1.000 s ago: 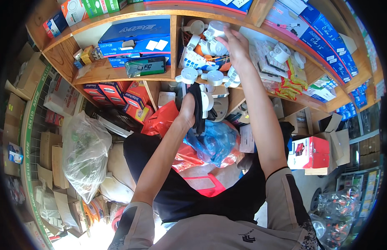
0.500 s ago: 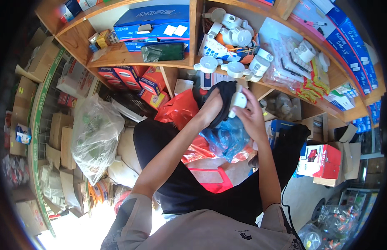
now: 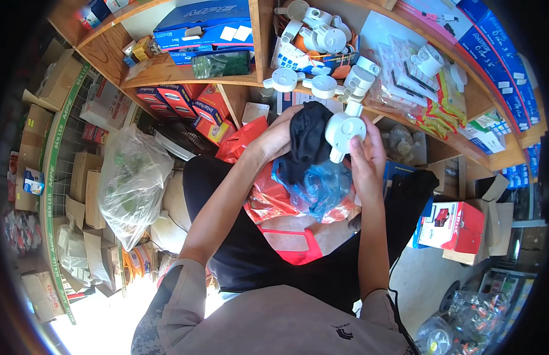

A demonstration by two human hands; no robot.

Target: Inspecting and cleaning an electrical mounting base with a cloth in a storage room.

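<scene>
My left hand (image 3: pixel 275 139) is closed around a bunched black cloth (image 3: pixel 310 135). In my right hand (image 3: pixel 369 161) is a white round conduit junction box (image 3: pixel 345 132), its flat face turned up and its short pipe stubs sticking out at top and bottom. The thumb presses on the box's edge while the other fingers are partly hidden behind it. Cloth and box are side by side; whether they touch, I cannot tell. Beneath them lie a blue plastic bag (image 3: pixel 319 190) and a red plastic bag (image 3: pixel 267 192), between my knees.
More white junction boxes (image 3: pixel 321 87) line the front of the wooden shelf (image 3: pixel 168 76), with others heaped in a carton (image 3: pixel 330 61) behind. A large clear plastic bag (image 3: pixel 132 183) stands to my left. To my right is a red and white box (image 3: pixel 454 228).
The junction box has turned from edge-on to face up. My left hand has shifted left with the cloth, which has slid off the box, and my right hand has moved slightly right.
</scene>
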